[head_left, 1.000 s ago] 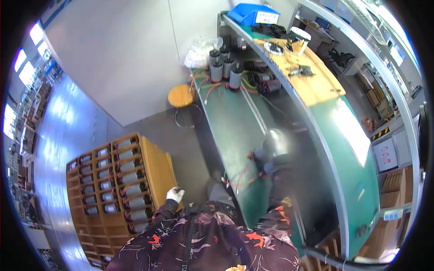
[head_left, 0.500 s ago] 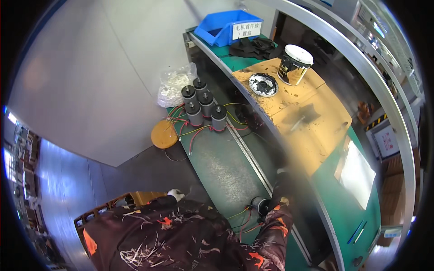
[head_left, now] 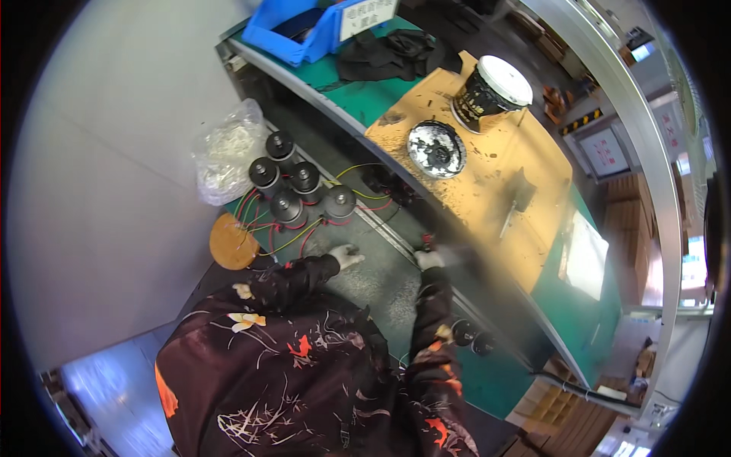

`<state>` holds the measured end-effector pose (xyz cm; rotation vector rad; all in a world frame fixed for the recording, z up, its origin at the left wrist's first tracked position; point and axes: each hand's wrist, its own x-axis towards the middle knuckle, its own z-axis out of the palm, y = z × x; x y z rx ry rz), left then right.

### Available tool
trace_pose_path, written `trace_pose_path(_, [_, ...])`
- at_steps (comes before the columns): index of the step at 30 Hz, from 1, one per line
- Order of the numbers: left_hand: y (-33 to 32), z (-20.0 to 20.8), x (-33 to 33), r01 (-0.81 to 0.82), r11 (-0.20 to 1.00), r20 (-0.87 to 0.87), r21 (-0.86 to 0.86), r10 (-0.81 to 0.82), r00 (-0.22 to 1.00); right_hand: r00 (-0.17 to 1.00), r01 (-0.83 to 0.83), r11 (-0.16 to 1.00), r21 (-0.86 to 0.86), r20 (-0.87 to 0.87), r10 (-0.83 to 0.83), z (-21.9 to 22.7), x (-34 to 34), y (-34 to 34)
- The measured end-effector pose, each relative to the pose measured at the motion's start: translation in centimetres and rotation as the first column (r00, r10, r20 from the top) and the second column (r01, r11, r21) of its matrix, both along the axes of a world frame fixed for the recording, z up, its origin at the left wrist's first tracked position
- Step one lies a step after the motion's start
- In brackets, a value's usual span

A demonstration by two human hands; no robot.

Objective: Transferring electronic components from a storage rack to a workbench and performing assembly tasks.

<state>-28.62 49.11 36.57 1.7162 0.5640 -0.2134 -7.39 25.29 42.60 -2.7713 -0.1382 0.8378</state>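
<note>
My left hand, in a white glove, reaches over the green bench mat with its fingers apart and nothing in them. It is nearest to a group of grey motors with black tops, one motor standing just beyond it. To its right, my gloved right hand is closed beside the metal rail. A small red and dark object shows at its fingertips; its kind is too small to tell. Red, yellow and green wires trail from the motors.
A clear plastic bag and a round wooden stool flank the motors. Two dark motors sit by my right forearm. The raised shelf holds a paint bucket, its smeared lid, a brush, papers and a blue bin.
My left hand has come up from the lower left onto the bench mat. The right hand has moved in over the mat, closer to the left. The view has shifted and turned.
</note>
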Motion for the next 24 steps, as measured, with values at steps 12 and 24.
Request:
trace_pose_path(12, [-12.7,5.6,9.7,0.528,0.687,-0.257,0.499,-0.464,0.847,0.932,0.117,0.714,0.691,-0.324,0.161,9.5,-19.8,-2.1])
trace_pose_path(24, [-14.2,14.5,8.2,0.386,0.650,-0.079,0.655,-0.449,0.890,0.893,0.448,0.365,0.816,-0.430,-0.136,14.2,-22.8,-8.8])
